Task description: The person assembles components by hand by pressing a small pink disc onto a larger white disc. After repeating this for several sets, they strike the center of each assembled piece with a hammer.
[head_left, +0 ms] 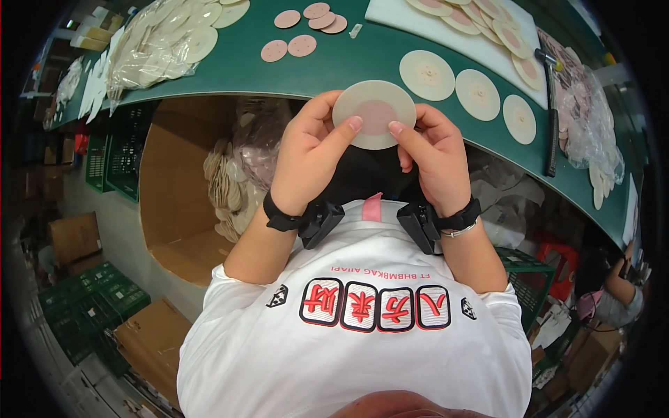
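Note:
My left hand (306, 148) and my right hand (440, 155) hold one cream disc (374, 93) between them over the table's near edge. A smaller pink round patch (377, 117) lies in the middle of its upper face. Both thumbs press on the face near the patch, and the other fingers are mostly hidden behind the disc. Right of my hands, three cream discs (478, 95) lie in a row, each with marks at its centre. Several small pink discs (302, 46) with little holes lie beyond my hands, some overlapping.
The green table (230, 66) curves around me. A hammer (552, 115) lies at the right, beside a white sheet (390, 15) bearing many discs. Bagged cream discs (164, 52) sit at left. Below stand a cardboard box (174, 188) and green crates (90, 313). Another person's arm (620, 285) shows at right.

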The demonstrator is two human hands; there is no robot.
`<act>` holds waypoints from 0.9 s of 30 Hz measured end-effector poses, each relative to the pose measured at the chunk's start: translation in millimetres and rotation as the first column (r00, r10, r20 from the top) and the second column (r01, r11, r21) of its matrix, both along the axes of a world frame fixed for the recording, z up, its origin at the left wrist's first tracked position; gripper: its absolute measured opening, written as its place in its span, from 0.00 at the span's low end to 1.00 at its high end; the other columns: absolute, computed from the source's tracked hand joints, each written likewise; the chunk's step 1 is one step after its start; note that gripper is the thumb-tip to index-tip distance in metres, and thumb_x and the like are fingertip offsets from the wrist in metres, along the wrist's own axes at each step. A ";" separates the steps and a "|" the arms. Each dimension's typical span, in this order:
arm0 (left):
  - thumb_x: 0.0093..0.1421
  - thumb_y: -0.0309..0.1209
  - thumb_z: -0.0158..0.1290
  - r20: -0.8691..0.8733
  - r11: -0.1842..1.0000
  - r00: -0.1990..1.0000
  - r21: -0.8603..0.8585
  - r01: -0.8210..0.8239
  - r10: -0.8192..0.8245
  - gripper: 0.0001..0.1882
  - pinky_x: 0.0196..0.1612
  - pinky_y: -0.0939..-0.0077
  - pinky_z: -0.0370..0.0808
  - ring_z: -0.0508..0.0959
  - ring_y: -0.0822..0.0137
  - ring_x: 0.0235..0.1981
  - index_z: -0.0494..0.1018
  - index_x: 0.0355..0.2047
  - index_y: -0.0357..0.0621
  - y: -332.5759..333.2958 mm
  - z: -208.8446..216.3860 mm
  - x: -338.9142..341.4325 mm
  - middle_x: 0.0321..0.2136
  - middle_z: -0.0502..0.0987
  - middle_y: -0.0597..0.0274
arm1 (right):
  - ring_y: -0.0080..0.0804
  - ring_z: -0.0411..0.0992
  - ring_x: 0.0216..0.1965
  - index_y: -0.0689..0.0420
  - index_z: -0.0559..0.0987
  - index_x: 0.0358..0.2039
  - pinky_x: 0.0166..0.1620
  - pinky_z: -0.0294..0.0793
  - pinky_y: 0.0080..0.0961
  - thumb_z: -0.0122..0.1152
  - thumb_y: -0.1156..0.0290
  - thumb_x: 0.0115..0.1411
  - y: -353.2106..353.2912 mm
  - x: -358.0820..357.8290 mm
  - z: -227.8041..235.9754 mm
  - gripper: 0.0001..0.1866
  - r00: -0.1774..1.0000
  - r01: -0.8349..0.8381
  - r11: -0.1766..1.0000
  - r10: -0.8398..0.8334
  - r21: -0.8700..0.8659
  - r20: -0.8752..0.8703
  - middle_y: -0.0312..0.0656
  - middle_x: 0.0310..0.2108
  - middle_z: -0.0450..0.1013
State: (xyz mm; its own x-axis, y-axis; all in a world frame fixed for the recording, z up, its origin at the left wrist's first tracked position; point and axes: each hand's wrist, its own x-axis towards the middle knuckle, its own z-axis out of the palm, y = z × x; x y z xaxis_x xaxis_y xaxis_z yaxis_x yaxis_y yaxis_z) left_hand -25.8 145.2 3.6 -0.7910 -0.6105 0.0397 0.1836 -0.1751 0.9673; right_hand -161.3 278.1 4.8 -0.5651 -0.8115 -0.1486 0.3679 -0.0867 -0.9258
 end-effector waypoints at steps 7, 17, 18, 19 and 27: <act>0.68 0.22 0.54 0.057 0.981 0.997 -0.190 -0.036 0.048 0.15 0.48 0.78 0.76 0.79 0.73 0.44 0.71 0.54 0.31 3.8 -2.7 -0.8 0.44 0.80 0.60 | 0.12 0.67 0.23 0.62 0.79 0.41 0.26 0.64 0.12 0.68 0.75 0.62 3.5 5.7 -5.2 0.09 0.956 0.016 0.997 0.005 0.070 -0.294 0.29 0.27 0.74; 0.67 0.21 0.55 -0.049 0.992 0.995 -0.089 -0.092 0.088 0.13 0.47 0.80 0.76 0.79 0.74 0.43 0.74 0.51 0.32 5.1 2.5 -9.3 0.42 0.80 0.59 | 0.14 0.69 0.25 0.63 0.79 0.43 0.26 0.65 0.12 0.67 0.74 0.64 2.0 11.0 -7.4 0.10 0.977 0.068 0.997 -0.057 0.047 -0.206 0.33 0.32 0.76; 0.67 0.21 0.55 -0.050 0.992 0.995 -0.089 -0.092 0.088 0.13 0.47 0.80 0.76 0.79 0.74 0.43 0.74 0.51 0.32 8.2 3.6 -10.9 0.42 0.80 0.59 | 0.15 0.70 0.26 0.63 0.78 0.44 0.26 0.66 0.13 0.66 0.73 0.65 -0.2 9.7 -8.7 0.10 0.996 0.053 0.999 -0.053 0.004 -0.070 0.34 0.33 0.76; 0.67 0.21 0.55 -0.085 0.995 0.992 -0.035 -0.098 0.095 0.13 0.47 0.79 0.76 0.79 0.74 0.43 0.75 0.51 0.32 12.8 5.3 -12.1 0.42 0.80 0.60 | 0.16 0.70 0.26 0.63 0.78 0.45 0.26 0.66 0.13 0.65 0.73 0.65 -1.3 9.0 -9.1 0.11 0.997 0.045 0.998 -0.042 -0.040 0.068 0.34 0.34 0.77; 0.65 0.23 0.57 -0.011 0.953 0.998 -0.296 -0.068 0.068 0.11 0.46 0.77 0.76 0.80 0.69 0.41 0.77 0.48 0.35 8.1 1.5 -3.8 0.39 0.80 0.59 | 0.21 0.75 0.31 0.61 0.75 0.52 0.34 0.75 0.18 0.64 0.74 0.66 7.3 -0.3 -3.0 0.15 0.994 -0.064 0.995 0.070 0.078 -0.080 0.36 0.37 0.77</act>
State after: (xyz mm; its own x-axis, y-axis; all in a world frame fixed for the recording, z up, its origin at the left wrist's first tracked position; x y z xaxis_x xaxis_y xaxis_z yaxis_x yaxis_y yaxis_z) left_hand -29.6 153.3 5.1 -0.7478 -0.6237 0.2276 0.1859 0.1324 0.9736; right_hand -161.7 285.4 1.8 -0.5230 -0.8361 -0.1655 0.2923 0.0065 -0.9563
